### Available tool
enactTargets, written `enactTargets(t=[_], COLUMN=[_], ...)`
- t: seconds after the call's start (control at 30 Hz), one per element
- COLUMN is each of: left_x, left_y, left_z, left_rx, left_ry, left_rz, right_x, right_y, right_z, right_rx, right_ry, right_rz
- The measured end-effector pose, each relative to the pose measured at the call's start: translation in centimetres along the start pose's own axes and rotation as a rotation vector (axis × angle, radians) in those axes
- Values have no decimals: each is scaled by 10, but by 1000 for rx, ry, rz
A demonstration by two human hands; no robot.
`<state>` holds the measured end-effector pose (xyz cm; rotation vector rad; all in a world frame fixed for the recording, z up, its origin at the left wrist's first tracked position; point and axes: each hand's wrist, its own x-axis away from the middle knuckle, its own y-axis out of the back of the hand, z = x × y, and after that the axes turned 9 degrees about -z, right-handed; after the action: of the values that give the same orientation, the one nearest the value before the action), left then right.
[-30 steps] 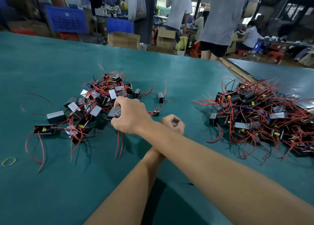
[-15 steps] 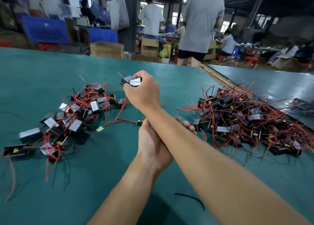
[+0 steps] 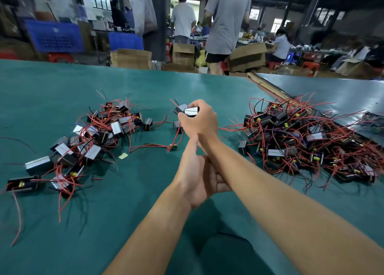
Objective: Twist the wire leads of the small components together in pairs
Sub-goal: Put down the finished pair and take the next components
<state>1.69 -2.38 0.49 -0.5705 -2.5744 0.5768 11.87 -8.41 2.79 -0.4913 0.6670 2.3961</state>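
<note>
Right hand (image 3: 200, 122) grips two components (image 3: 188, 111); left hand (image 3: 193, 179) lies relaxed beneath its wrist.

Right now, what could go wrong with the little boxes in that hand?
1. The right hand holds two components in its fingers only, so one could slip out and fall.
2. Their red leads hang down near a loose part on the table and might snag and drag it.
3. The left hand lies under the forearm, not on the leads, so they may swing into the left pile.
</note>
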Motion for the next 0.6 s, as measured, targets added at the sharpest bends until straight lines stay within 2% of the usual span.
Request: enactTargets(t=[0.1,0.17,0.27,0.37,0.43,0.5,0.6], left_x=[5,3,0,-4,-6,-8,-12], left_y=[-1,0,8,22,28,29,24], left_z=[0,-2,-7,-12,-14,-14,-12], left_rx=[65,32,78,159,147,102,-17], left_ry=[36,28,-67,-177,-202,-228,-283], left_rz=[78,37,-170,-424,-545,-597,-554], right_x=[-7,-11,-15,-18,-17,-11,4], right_y=[10,17,32,55,69,79,87], right_z=[-12,-16,-14,-14,-22,-31,-39], right_rx=[-42,-153,-492,-797,-888,-918,-873], right_ry=[-107,-196,-346,-551,-654,-720,-750], right_rz=[14,21,4,70,211,410,685])
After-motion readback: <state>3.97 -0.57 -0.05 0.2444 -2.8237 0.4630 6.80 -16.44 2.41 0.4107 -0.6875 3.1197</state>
